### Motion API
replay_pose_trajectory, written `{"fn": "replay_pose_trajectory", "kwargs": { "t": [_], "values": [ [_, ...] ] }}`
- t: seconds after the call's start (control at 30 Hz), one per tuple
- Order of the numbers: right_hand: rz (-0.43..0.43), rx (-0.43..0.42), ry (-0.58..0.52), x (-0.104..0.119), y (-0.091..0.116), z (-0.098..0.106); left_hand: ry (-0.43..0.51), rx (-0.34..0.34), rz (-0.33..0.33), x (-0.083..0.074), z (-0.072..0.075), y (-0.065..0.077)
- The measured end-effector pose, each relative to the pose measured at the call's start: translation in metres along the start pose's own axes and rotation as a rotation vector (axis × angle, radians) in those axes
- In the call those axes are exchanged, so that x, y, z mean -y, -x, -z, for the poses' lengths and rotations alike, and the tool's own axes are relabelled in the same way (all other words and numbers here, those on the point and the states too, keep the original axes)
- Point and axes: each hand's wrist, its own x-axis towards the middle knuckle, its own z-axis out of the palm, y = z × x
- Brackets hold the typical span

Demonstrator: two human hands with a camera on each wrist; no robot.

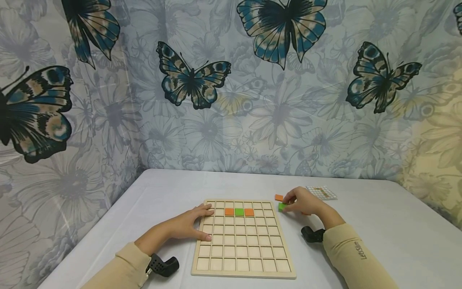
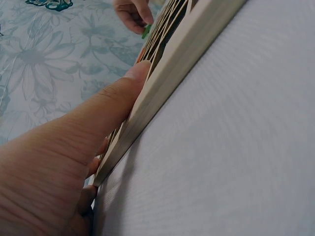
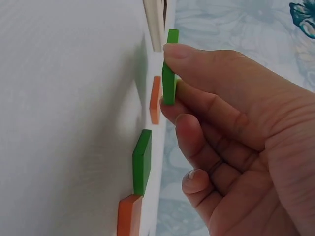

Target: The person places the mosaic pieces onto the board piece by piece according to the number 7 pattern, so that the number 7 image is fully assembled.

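Observation:
A light wooden grid board point(image 1: 245, 277) lies on the table. One row near its far end holds an orange tile point(image 1: 229, 211), a green tile point(image 1: 239, 212) and another orange tile point(image 1: 249, 212). My left hand point(image 1: 184, 224) rests on the board's left edge with thumb and fingers spread; in the left wrist view the thumb point(image 2: 110, 103) lies over the rim. Just right of the board, my right hand point(image 1: 303, 202) pinches a green square tile point(image 3: 170, 69) between thumb and fingers. Beside it on the table are an orange tile point(image 3: 155, 100), a green tile point(image 3: 141, 162) and another orange tile point(image 3: 129, 216).
Behind the right hand lies a white card point(image 1: 322, 193) printed with a small coloured grid. A white cloth covers the table point(image 1: 173, 188). Fabric with butterflies and flowers point(image 1: 216, 140) hangs behind and to the left.

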Motion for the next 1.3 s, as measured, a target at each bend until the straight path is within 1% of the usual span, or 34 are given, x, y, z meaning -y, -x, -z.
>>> {"fn": "replay_pose_trajectory", "kwargs": {
  "t": [0.27,0.47,0.7,1.07,1.3],
  "values": [
    [0.045,0.031,-0.001,0.006,-0.004,0.001,0.011,-0.006,0.016,-0.002,0.0,0.001],
    [0.084,0.054,-0.003,0.011,-0.007,0.002,0.017,-0.003,0.015,-0.002,0.0,0.001],
    [0.075,0.072,-0.005,0.02,-0.009,0.0,0.012,-0.007,0.018,-0.003,0.0,0.002],
    [0.137,0.107,-0.007,0.029,-0.015,-0.004,0.01,-0.002,0.014,-0.001,0.0,0.001],
    [0.136,0.115,-0.005,0.039,-0.017,-0.008,-0.001,-0.007,0.009,0.0,0.0,0.0]
  ]
}}
